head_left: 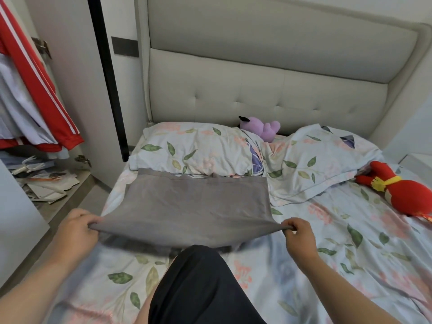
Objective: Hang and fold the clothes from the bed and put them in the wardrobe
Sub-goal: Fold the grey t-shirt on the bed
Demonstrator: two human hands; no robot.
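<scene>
Now your left hand (76,226) and right hand (298,232) each pinch a near corner of the grey garment (194,202), stretched over the floral bed (339,242), its far edge against the pillows (198,148).

Single head-worn wide-angle view, pitched forward and down from above the floral-sheeted bed (350,242), facing the padded beige headboard (268,66). Close range: forearms enter at bottom edge (strong barrel distortion at borders). Open wardrobe (77,90) at left margin.
</scene>
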